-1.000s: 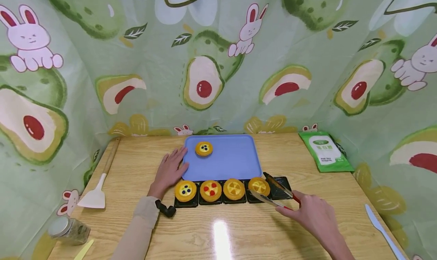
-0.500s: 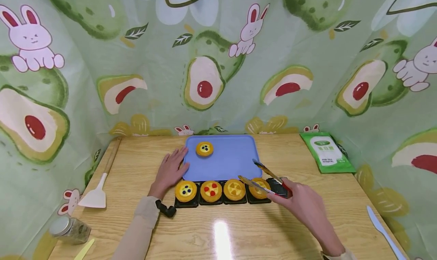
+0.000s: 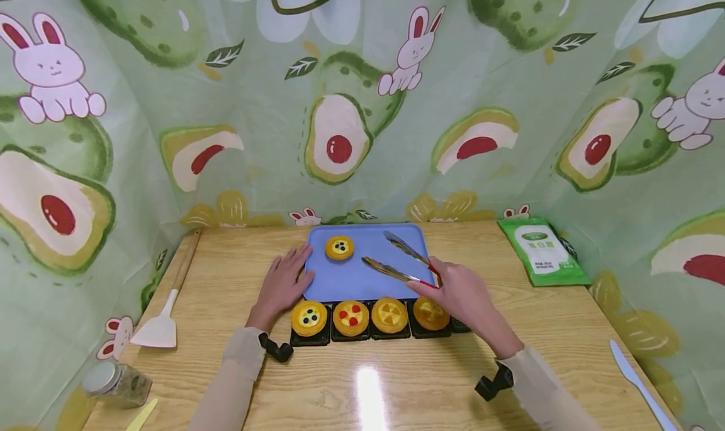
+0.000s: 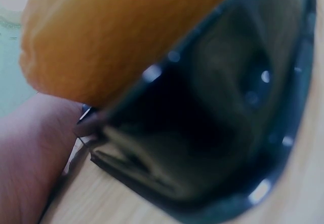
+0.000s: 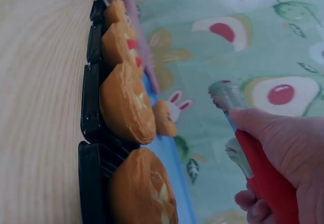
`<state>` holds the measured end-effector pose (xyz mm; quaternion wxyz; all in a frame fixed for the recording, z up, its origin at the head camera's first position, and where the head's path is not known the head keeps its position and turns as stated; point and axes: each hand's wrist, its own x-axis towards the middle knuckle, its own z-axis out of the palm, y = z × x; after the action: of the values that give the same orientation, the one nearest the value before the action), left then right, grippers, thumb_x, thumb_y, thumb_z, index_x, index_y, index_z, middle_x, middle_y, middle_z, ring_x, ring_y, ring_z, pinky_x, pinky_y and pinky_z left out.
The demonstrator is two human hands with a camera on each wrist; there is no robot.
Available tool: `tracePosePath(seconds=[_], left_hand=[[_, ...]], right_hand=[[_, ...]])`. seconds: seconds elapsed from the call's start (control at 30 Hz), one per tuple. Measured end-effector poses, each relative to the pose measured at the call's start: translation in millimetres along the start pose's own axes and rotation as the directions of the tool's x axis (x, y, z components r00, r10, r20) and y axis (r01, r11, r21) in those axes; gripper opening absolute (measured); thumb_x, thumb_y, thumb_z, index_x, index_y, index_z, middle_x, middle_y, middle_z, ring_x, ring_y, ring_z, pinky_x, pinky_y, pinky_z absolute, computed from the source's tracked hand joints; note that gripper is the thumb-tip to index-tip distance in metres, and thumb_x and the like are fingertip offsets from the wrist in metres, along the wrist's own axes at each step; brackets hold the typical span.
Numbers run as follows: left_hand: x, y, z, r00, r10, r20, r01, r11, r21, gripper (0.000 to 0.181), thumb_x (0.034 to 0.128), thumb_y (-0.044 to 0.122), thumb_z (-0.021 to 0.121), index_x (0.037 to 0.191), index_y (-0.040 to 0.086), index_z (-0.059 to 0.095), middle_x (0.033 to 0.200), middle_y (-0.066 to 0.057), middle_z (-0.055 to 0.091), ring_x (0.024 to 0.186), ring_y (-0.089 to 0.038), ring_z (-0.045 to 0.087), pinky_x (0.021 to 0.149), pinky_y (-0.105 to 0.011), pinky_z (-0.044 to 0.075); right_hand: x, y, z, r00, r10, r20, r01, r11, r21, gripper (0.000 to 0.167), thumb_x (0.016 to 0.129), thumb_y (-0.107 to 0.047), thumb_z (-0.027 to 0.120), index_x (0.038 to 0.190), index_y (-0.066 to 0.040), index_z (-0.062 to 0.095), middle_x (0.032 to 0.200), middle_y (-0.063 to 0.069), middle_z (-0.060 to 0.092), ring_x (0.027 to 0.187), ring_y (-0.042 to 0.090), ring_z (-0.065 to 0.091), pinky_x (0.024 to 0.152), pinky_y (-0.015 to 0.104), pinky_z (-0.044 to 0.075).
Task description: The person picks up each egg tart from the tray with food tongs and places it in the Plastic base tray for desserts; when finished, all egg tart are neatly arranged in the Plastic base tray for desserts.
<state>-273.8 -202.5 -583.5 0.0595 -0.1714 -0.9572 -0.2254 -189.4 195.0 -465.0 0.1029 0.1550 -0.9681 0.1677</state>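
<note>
My right hand (image 3: 461, 296) grips metal tongs (image 3: 396, 270) by their red handles (image 5: 263, 178). The tongs' arms are spread over the blue tray (image 3: 334, 285), with nothing between the tips. On the tray's left part sits a tart with dark blue dots (image 3: 339, 248). My left hand (image 3: 283, 286) lies with fingers extended at the tray's left edge. In front of the tray stands a row of black boxes holding a blue-dotted tart (image 3: 309, 318), a red-dotted tart (image 3: 350, 318) and two yellow-wedge tarts (image 3: 389, 314). My right hand partly hides the box at the right end (image 3: 460, 325).
A spatula (image 3: 170, 305) with a wooden handle lies at the left, near a lidded jar (image 3: 119, 384) and a yellow utensil (image 3: 141, 415). At the right are a green packet (image 3: 544, 253) and a light blue knife (image 3: 637, 380). Patterned cloth (image 3: 340, 116) surrounds the table.
My right hand and the tongs have moved left and away from me, from the rightmost tart to above the tray. That tart stays in its box. The left hand has stayed still.
</note>
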Motion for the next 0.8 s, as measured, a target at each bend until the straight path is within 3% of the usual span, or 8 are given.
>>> tracePosePath(seconds=[0.17, 0.37, 0.6, 0.8], left_hand=[[0.1, 0.6, 0.1, 1.0, 0.001, 0.004, -0.001, 1.0, -0.018, 0.068, 0.1078, 0.049, 0.046, 0.166, 0.019, 0.032, 0.171, -0.001, 0.029, 0.158, -0.035, 0.024, 0.127, -0.062, 0.012], [1.5, 0.4, 0.4, 1.0, 0.003, -0.013, -0.003, 1.0, -0.015, 0.066, 0.1081, 0.048, 0.046, 0.166, 0.019, 0.032, 0.171, -0.001, 0.029, 0.158, -0.034, 0.025, 0.127, -0.061, 0.013], [0.6, -0.6, 0.9, 1.0, -0.002, -0.009, 0.002, 1.0, -0.011, 0.067, 0.108, 0.048, 0.046, 0.166, 0.018, 0.032, 0.171, -0.002, 0.03, 0.158, -0.035, 0.025, 0.127, -0.061, 0.013], [0.8, -0.7, 1.0, 1.0, -0.004, 0.008, 0.004, 1.0, -0.001, 0.067, 0.1086, 0.05, 0.043, 0.167, 0.019, 0.03, 0.172, 0.0, 0.028, 0.159, -0.033, 0.022, 0.127, -0.06, 0.011]], right_hand=[[27.7, -7, 10, 0.995, -0.047, 0.087, 0.047, 0.999, 0.001, 0.061, 0.093, -0.062, 0.07, 0.104, -0.002, 0.064, 0.058, -0.002, 0.043, 0.048, 0.014, 0.043, 0.045, 0.027, 0.035], [58.7, -11, 25, 0.973, -0.128, 0.194, 0.124, 0.992, 0.034, 0.055, 0.098, -0.056, 0.067, 0.099, -0.001, 0.063, 0.06, -0.001, 0.044, 0.049, 0.013, 0.043, 0.046, 0.027, 0.034], [85.7, -18, 39, 0.964, -0.176, 0.2, 0.184, 0.983, -0.023, 0.063, 0.096, -0.061, 0.067, 0.109, 0.0, 0.067, 0.071, 0.001, 0.056, 0.054, 0.013, 0.05, 0.048, 0.028, 0.042], [101.6, -21, 53, 0.954, -0.188, 0.232, 0.197, 0.98, -0.013, 0.06, 0.094, -0.059, 0.071, 0.108, -0.001, 0.07, 0.072, 0.001, 0.061, 0.055, 0.012, 0.054, 0.052, 0.028, 0.046]])
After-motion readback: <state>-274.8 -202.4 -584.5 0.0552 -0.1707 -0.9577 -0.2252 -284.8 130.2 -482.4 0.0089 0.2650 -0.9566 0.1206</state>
